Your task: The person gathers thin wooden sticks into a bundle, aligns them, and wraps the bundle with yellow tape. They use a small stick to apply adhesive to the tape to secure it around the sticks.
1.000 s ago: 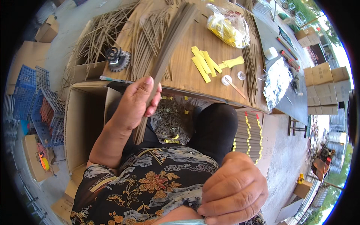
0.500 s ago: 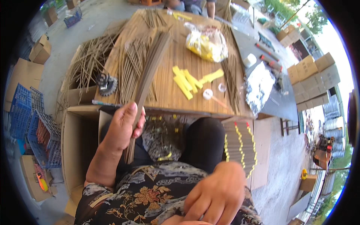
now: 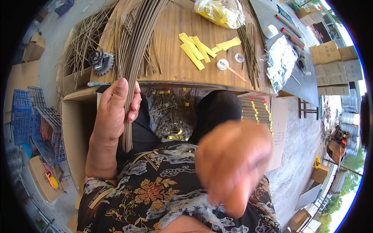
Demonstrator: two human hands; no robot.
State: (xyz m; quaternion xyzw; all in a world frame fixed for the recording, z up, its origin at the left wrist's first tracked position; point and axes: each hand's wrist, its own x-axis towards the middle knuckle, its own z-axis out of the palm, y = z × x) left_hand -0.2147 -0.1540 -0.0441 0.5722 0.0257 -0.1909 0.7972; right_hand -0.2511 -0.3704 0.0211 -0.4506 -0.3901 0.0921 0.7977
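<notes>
My left hand (image 3: pixel 112 106) is closed round a long bundle of thin brown incense sticks (image 3: pixel 140 40), near the bundle's lower end. The sticks stand tilted, their far end reaching over the wooden table (image 3: pixel 175 70). In front of my chest hangs my right hand (image 3: pixel 235 161), smeared by motion, so its fingers cannot be made out. Flat yellow paper strips (image 3: pixel 193 49) lie on the table. Beside them is a small white pot (image 3: pixel 222 64) with a flat wooden stick (image 3: pixel 236 73) resting across it, and a small clear cap (image 3: pixel 239 58).
Loose sticks (image 3: pixel 123 50) lie at the table's left, by a dark toothed metal device (image 3: pixel 101 62). A bag of yellow strips (image 3: pixel 221 13) and crumpled foil (image 3: pixel 280 60) sit farther right. Yellow-banded stick bundles (image 3: pixel 257 110) lie beside my right knee. An open carton (image 3: pixel 79 132) stands left.
My right hand has moved up and forward from low at my chest. The left hand keeps its grip on the bundle, now more upright. The whole view has tipped downward.
</notes>
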